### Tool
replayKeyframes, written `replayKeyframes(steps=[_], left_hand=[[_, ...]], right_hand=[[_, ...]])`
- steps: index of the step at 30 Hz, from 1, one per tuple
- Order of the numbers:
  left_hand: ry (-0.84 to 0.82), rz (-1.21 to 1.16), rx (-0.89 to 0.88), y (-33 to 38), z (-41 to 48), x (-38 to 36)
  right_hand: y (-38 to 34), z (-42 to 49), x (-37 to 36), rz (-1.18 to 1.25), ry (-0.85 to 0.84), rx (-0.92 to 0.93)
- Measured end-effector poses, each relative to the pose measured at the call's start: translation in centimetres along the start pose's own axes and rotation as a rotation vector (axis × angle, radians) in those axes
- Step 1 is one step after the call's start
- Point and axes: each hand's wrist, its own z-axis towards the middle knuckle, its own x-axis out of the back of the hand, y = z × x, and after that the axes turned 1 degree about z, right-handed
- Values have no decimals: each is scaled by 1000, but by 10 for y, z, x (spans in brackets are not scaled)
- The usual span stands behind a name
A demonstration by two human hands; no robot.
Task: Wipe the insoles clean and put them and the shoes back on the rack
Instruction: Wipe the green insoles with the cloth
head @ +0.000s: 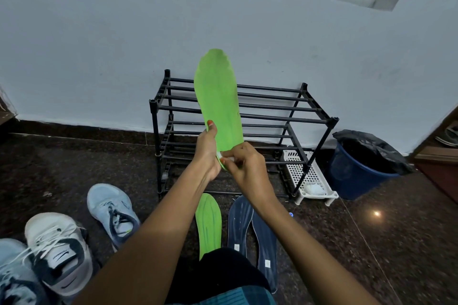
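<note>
I hold a green insole [218, 96] upright in front of the black shoe rack [272, 116]. My left hand [207, 151] grips its heel end, thumb laid up the face. My right hand [247, 163] pinches something small and white against the insole's lower edge; I cannot tell what it is. A second green insole [208, 223] lies on the floor below, partly hidden by my knee. Two dark blue insoles [252, 233] lie beside it to the right. The rack's shelves hold nothing.
Three sneakers sit at lower left: a light blue one [111, 210], a white and grey one [57, 250], and another at the corner [12, 275]. A white perforated tray [307, 176] stands right of the rack. A blue bin with a black liner [359, 166] stands beyond it.
</note>
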Motion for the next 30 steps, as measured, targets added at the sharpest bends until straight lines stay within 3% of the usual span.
replayKeyframes(steps=[12,21,30], left_hand=[[-70,-3,-7,-10,-4,-9],[-29,36,-30,-7,-1,-4],[-76,149,-72,-13,-7,-10]], right_hand=[[10,40,5,-234,245,-46],[7,17,-2,-133,130,-80],[14,47,12,-160,285,-131]])
